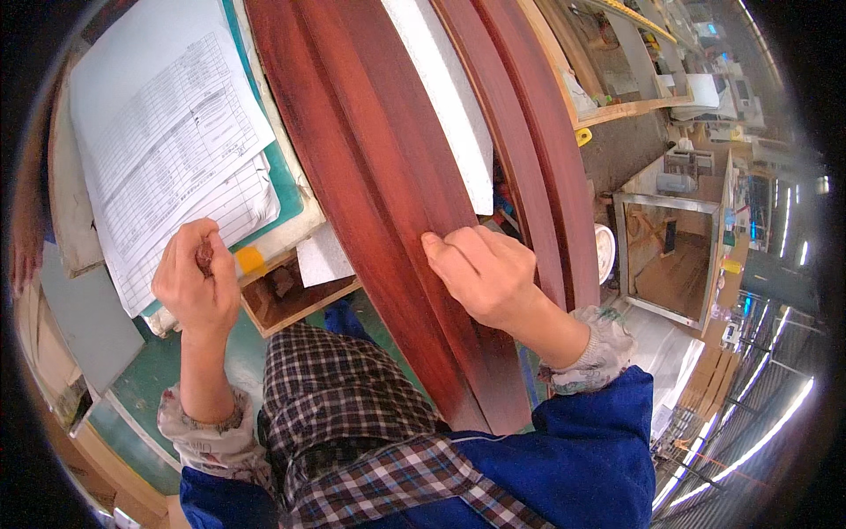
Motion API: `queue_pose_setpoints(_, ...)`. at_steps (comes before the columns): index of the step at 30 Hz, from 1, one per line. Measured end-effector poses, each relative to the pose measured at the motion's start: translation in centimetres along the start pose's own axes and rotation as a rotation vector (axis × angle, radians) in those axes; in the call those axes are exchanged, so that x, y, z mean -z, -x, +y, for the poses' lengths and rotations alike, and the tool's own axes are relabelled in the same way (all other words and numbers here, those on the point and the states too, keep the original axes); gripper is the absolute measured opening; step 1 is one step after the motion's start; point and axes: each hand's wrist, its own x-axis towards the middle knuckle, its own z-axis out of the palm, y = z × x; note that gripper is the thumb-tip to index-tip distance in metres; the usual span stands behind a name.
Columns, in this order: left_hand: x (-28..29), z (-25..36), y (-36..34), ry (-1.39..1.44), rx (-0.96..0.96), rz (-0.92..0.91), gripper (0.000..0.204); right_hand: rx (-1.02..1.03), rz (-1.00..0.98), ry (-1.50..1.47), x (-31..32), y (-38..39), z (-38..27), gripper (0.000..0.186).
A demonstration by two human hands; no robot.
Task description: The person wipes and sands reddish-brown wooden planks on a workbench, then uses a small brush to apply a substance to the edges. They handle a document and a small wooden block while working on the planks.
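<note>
A long reddish-brown wooden board (352, 132) with a groove along it runs from the top of the view down past my right side. My right hand (485, 273) is closed, its fingertips at the board's surface; anything in the pinch is hidden or too small to name. Curled over the left side, my left hand (198, 282) grips a small reddish-brown lump (204, 257) between thumb and fingers. Just beyond that hand lie printed table sheets (172, 132) on a green-topped surface (288, 194).
A second reddish-brown board (538, 132) lies to the right, with a white foam strip (441, 88) between the two. An open wooden drawer (286, 295) sits below the papers. Farther right stand a metal-framed box (670, 256) and a white round container (604, 254). Another person's hand (26, 251) shows at far left.
</note>
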Motion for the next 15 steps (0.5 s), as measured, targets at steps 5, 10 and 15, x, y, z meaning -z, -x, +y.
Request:
queue_pose_setpoints(5,0.1,-0.4,0.3,0.006,0.012,-0.028,0.004,0.069,-0.02,0.053,0.2,-0.3,-0.4,0.011)
queue_pose_setpoints(10,0.0,-0.6,0.5,0.037,0.018,-0.021,0.003,0.113,-0.054,0.082,1.1,0.9,-1.4,0.018)
queue_pose_setpoints(15,0.1,-0.4,0.5,0.013,0.027,-0.037,0.004,0.124,-0.024,0.053,0.7,0.5,-0.2,0.012)
